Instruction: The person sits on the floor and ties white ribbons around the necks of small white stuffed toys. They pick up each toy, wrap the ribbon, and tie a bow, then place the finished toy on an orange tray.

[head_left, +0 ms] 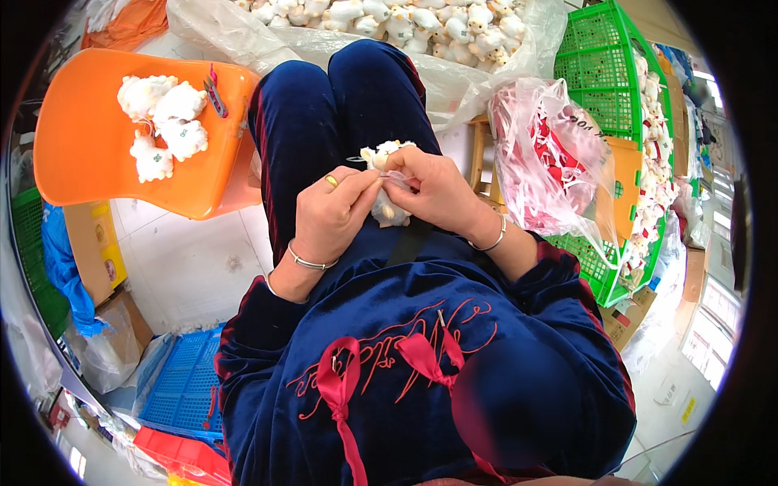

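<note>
A small white plush toy [391,212] rests on my lap, its head pointing away from me and its middle partly hidden by my fingers. My left hand [334,209], with a gold ring, is closed in a pinch at the toy's neck. Opposite it, my right hand [442,188] pinches a thin, sheer pale-pink ribbon [397,176] there. Both hands' fingertips nearly meet over the ribbon, and its far ends are hidden. On the orange chair [81,154] to the left lie several white plush toys [180,104] beside small thread snips [215,93].
A large clear plastic sheet [219,28] holds many white plush toys beyond my knees. At right, a plastic bag [519,162] with pink and red ribbons sits by a green crate [596,65] of plush toys. A blue crate [182,381] stands at lower left.
</note>
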Demonstrator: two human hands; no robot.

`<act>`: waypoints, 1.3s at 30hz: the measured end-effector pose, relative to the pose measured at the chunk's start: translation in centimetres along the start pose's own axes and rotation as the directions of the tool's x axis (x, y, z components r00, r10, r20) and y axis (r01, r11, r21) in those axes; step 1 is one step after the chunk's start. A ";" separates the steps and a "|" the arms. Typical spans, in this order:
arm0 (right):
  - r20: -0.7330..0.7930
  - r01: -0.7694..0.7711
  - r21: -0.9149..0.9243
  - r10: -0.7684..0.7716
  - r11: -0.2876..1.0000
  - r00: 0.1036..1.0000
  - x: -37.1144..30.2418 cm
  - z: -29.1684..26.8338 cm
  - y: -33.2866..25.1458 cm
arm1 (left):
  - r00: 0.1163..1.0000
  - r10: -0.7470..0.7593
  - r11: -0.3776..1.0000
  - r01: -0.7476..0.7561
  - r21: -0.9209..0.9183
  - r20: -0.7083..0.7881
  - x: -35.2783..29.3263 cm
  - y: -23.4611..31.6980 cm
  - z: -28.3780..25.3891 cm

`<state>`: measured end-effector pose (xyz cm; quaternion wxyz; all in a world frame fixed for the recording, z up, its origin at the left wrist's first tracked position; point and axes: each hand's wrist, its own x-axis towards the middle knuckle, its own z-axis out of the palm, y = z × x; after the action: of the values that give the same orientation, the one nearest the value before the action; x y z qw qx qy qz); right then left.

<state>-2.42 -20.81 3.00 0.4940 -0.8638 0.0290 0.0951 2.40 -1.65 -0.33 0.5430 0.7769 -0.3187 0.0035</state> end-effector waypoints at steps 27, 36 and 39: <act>-0.167 0.134 0.113 -0.114 0.985 0.979 -1.6 1.0 2.5 | 0.540 -0.576 0.399 0.841 -0.365 0.614 1.0 1.0 -0.3; -0.169 0.141 0.053 -0.131 0.989 0.977 -1.2 0.4 2.2 | 0.738 -0.473 0.497 0.674 -0.546 0.481 0.1 -0.3 0.9; -0.136 0.133 0.047 -0.126 0.990 0.983 -1.2 -0.3 1.8 | 0.743 -0.479 0.574 0.668 -0.473 0.468 0.4 0.1 0.9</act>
<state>-3.83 -22.05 1.81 0.5201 -0.8540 0.0082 0.0043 2.34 -2.62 -0.45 0.6825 0.6082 -0.1044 -0.3917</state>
